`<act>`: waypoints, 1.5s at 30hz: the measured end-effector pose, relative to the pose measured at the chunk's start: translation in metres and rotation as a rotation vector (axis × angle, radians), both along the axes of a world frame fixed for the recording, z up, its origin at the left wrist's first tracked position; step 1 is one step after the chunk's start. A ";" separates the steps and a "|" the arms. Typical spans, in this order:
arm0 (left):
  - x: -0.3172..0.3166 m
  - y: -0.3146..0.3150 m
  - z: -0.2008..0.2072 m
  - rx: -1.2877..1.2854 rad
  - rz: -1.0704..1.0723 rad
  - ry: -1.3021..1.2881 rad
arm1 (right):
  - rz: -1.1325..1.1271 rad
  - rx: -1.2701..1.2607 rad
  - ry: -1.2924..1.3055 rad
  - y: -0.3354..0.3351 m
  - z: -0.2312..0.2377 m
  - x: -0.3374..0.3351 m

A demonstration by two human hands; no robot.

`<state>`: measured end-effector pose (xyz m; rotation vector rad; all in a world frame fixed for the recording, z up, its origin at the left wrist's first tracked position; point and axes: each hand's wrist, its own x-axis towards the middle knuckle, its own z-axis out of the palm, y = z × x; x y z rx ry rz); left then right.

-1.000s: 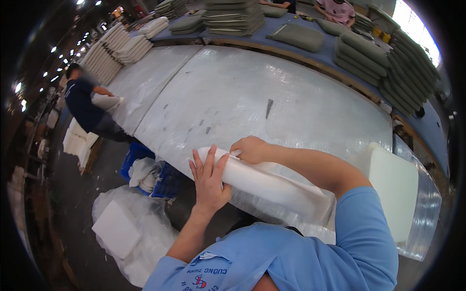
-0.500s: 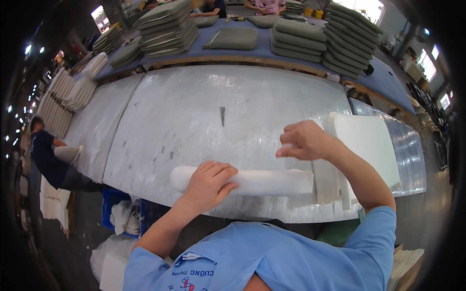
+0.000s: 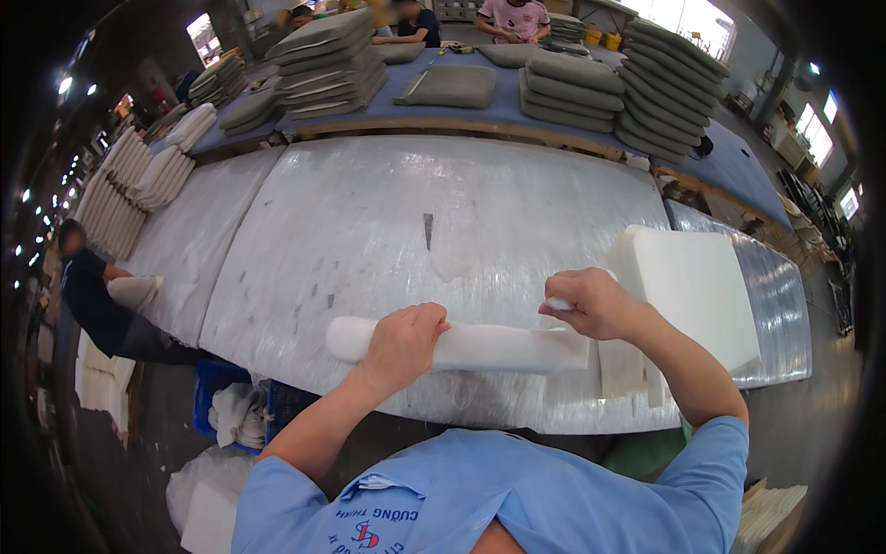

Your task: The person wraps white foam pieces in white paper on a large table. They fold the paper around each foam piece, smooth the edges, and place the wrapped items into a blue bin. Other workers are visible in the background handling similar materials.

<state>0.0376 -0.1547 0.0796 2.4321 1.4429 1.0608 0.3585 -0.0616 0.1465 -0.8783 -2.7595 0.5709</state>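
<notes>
A long white strip of soft padding [image 3: 498, 349] lies across the wrapped table [image 3: 369, 231] just in front of me, its left end rounded. My left hand [image 3: 404, 340] is closed over the strip left of its middle, fingers drawn together with the thumb. Above the strip's right end, my right hand [image 3: 595, 300] is closed on a small white tuft of wadding [image 3: 558, 303]. A bit of white also shows behind its knuckles. Whether the tuft joins the strip I cannot tell. Right of that hand lie white foam cushions [image 3: 692, 286], one over another.
Beyond the table, a blue-topped bench [image 3: 388, 115] carries stacked grey-green cushions [image 3: 669, 88]. People sit behind it. At the left, a co-worker [image 3: 92, 300] handles a pale cushion near white cushion stacks [image 3: 111, 198]. A blue crate [image 3: 212, 383] stands below the table's left front edge.
My right hand has moved slightly down and to the right, and more of the tuft shows. My left hand's spread fingers have drawn together on the strip. The view has shifted a little.
</notes>
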 end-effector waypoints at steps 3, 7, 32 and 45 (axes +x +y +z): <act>0.002 0.002 -0.001 0.009 0.020 -0.008 | 0.089 0.040 -0.076 0.001 0.010 -0.007; 0.001 0.005 0.001 -0.011 0.038 0.024 | 0.238 0.169 -0.176 -0.008 -0.004 -0.024; 0.057 0.021 -0.010 0.134 0.461 0.093 | 0.181 -0.898 0.002 0.074 -0.058 -0.024; 0.103 -0.046 -0.053 0.078 0.733 -0.346 | 0.000 -1.337 0.549 -0.008 -0.113 -0.031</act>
